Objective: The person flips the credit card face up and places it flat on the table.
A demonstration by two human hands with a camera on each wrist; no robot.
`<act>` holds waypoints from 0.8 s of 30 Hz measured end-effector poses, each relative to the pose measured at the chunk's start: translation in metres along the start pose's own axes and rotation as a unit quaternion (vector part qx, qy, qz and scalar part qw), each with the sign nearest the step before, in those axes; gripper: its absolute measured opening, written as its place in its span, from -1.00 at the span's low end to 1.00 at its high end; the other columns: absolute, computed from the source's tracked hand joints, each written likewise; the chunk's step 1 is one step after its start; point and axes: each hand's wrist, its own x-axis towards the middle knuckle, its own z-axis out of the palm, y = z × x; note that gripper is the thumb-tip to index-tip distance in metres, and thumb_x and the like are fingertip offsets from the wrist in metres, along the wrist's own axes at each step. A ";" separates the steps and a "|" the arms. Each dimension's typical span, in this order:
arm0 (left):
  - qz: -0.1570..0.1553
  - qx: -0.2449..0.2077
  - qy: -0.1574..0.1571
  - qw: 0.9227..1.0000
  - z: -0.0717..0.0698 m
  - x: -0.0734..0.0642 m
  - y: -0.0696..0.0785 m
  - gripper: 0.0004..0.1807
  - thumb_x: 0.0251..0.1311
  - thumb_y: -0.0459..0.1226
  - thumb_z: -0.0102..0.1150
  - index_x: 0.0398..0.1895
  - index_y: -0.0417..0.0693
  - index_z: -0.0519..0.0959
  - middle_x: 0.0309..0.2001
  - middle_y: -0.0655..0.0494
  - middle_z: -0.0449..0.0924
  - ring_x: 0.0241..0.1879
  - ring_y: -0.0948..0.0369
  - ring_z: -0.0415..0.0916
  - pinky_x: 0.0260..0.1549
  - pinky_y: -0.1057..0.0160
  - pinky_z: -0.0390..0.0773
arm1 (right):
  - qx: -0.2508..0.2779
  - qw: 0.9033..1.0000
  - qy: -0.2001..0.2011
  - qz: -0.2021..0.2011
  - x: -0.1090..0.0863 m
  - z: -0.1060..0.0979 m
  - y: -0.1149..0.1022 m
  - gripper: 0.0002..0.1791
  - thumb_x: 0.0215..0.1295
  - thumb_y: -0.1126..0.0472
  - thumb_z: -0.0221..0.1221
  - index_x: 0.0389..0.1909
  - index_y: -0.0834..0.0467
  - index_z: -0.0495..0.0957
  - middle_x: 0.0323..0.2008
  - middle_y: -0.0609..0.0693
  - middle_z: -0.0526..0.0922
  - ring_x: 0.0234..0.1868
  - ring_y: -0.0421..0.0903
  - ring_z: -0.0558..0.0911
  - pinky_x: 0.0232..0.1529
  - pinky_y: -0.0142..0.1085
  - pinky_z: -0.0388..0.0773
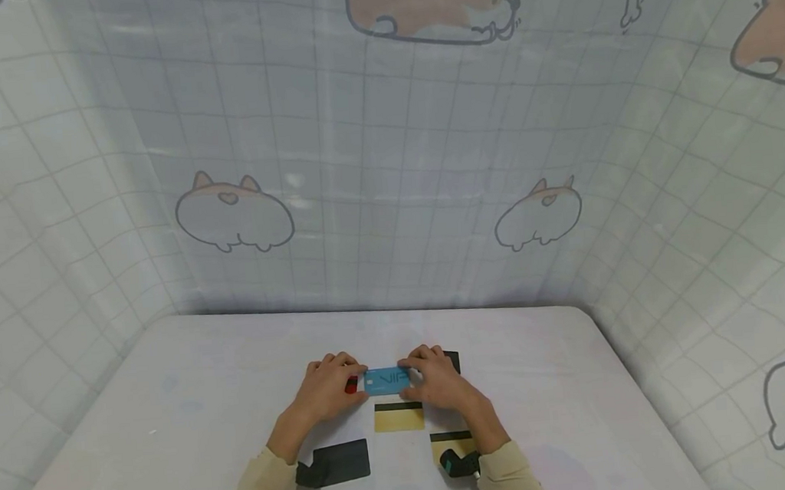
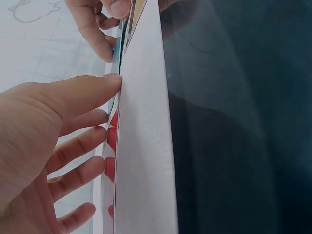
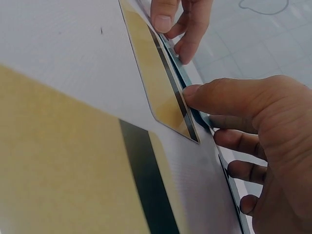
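Note:
A light-blue card [image 1: 386, 381] marked "VIP" lies between both hands at the middle of the table. My left hand [image 1: 329, 387] pinches its left end between thumb and forefinger. At its right end, my right hand [image 1: 439, 380] does the same. The card lies nearly edge-on in the wrist views. Under the left fingers a red patterned piece [image 1: 351, 384] shows in part. Nearer the body lies a gold card with a black stripe [image 1: 398, 418]. A dark card [image 1: 453, 359] peeks out behind the right hand, mostly hidden.
A dark card [image 1: 347, 461] lies near the left wrist. Another gold striped card [image 1: 443, 447] is partly covered by the black camera [image 1: 460, 464] on the right wrist. The white table [image 1: 139, 449] ends at a curtain [image 1: 389, 199] with grid lines and cartoon animals.

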 end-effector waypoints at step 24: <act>-0.005 -0.006 -0.008 1.000 -0.001 0.002 -0.001 -0.43 0.09 0.06 0.45 0.19 0.17 0.64 0.09 0.13 0.55 0.11 0.05 0.40 0.16 -0.20 0.33 | 0.003 1.000 -0.001 0.001 0.002 0.001 0.002 -0.39 0.22 -0.15 0.31 0.28 -0.07 0.56 0.17 -0.05 0.47 0.15 -0.02 0.35 0.17 0.09 0.32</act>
